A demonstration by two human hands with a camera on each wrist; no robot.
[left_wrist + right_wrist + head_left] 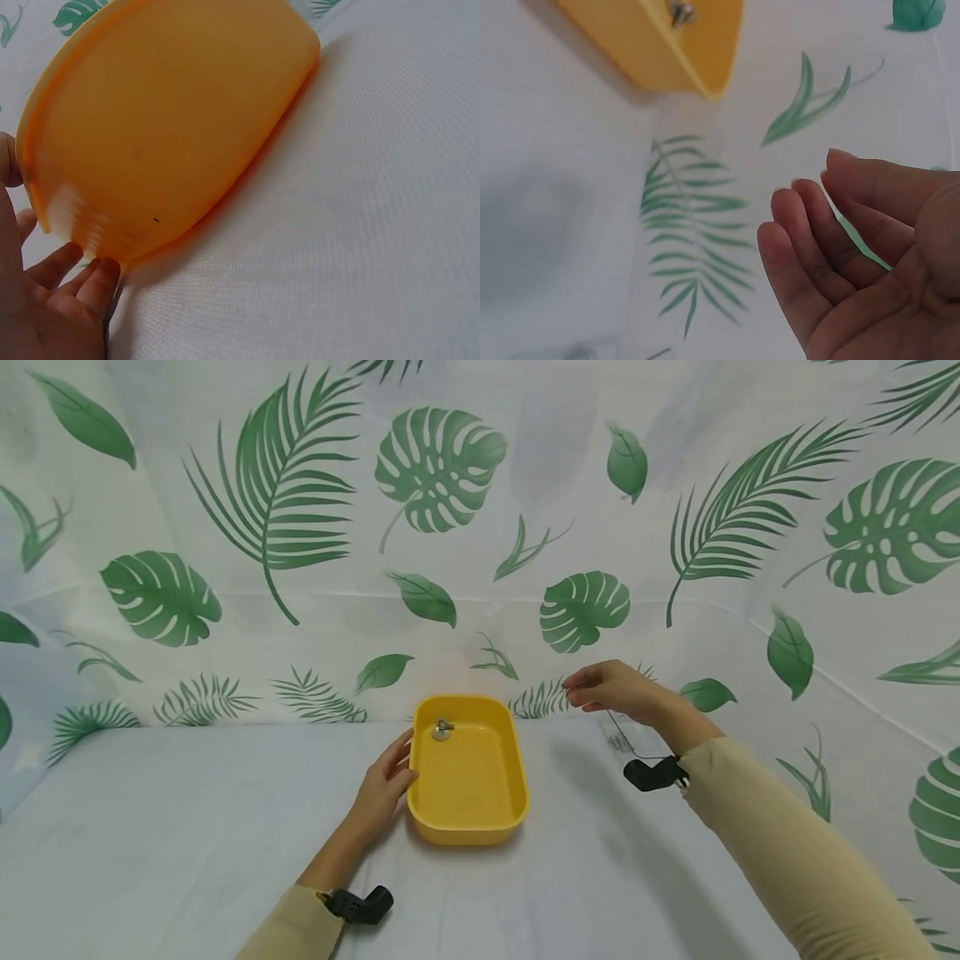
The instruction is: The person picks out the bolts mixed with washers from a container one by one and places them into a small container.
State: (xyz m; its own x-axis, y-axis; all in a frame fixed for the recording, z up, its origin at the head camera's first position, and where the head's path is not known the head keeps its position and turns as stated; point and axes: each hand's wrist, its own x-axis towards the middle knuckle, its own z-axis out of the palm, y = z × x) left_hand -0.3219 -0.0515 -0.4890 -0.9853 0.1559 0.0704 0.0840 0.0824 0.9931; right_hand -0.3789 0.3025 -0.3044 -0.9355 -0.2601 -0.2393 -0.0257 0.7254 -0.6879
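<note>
In the head view a yellow plastic tray (468,793) stands on the white-covered table. My left hand (384,785) holds it at the left side, thumb at the rim and other fingers against the outer wall. The left wrist view shows those fingertips touching the tray's outside (172,135). A small metal piece (442,730) with a round disc and a short stem lies in the tray's far left corner. My right hand (617,689) is raised to the right of the tray, fingers loosely bent. Nothing shows between its fingers in the right wrist view.
A clear plastic item (618,739) is partly hidden below the right hand, near the table's back edge. A white cloth (435,568) with green leaf prints hangs behind the table. Each wrist wears a black camera (648,774).
</note>
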